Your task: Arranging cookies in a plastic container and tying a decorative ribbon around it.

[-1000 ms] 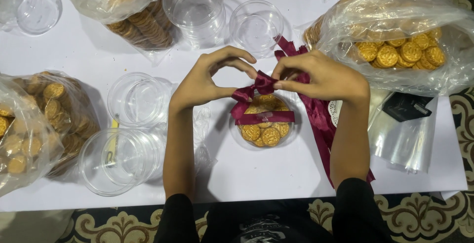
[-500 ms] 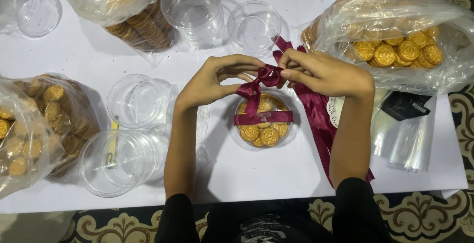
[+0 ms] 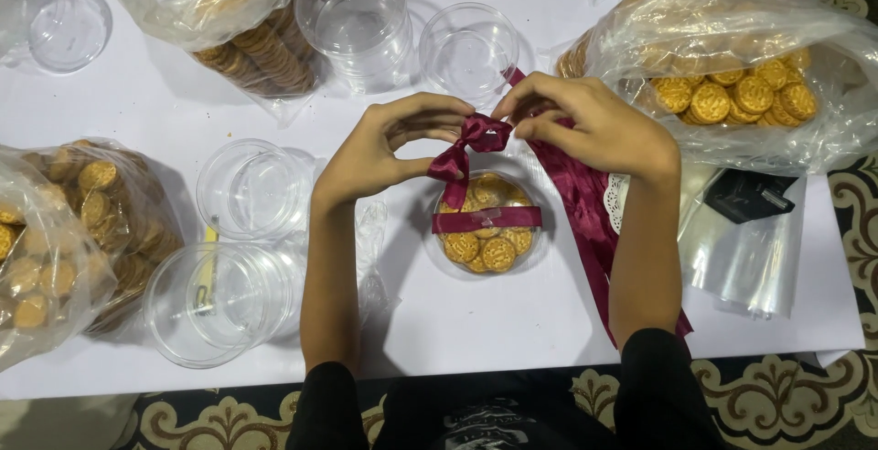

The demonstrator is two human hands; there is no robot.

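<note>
Head view shows both hands pinching a maroon ribbon bow [image 3: 471, 144] — left hand [image 3: 375, 153] on one loop, right hand [image 3: 594, 125] apparently the other — above the banded cookie tub [image 3: 485, 226] mid-bench [image 3: 512, 322], keeping the knot taut.

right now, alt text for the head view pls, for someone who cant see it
Two bare hands, left hand and right hand, tie a maroon ribbon into a bow over a clear round tub of cookies on a white table, among bags of cookies and empty clear tubs.
</note>
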